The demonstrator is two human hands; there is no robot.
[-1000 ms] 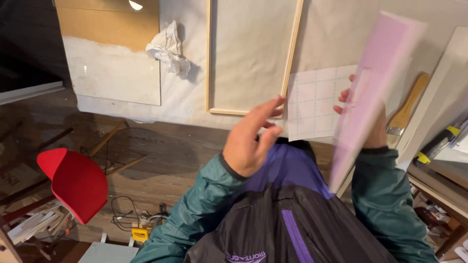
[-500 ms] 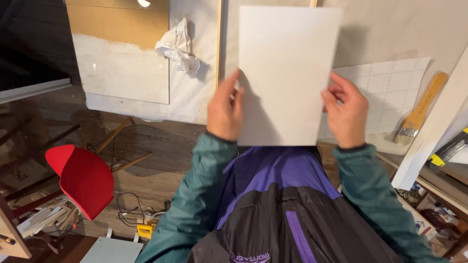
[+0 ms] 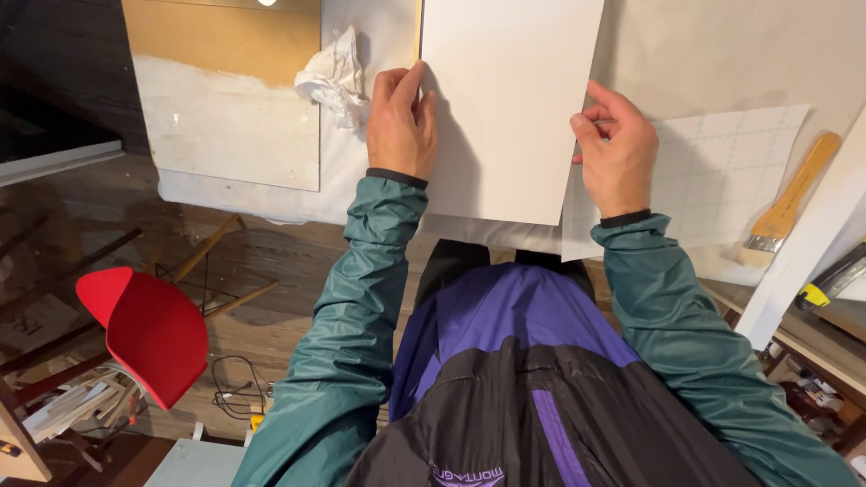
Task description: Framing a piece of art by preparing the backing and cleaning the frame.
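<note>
Holding blank white sheet — flat, rectangular — left hand, right hand

Person wearing a jacket with teal sleeves, dark elastic cuffs, purple chest panel and black lower front; bare hands.

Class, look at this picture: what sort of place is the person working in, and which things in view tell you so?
Probably an art or craft workshop. A wide wooden-handled flat brush lies on the paper-covered worktable, a partly white-primed brown board sits beside a crumpled white rag, and both hands hold a plain white rectangular panel.
</note>
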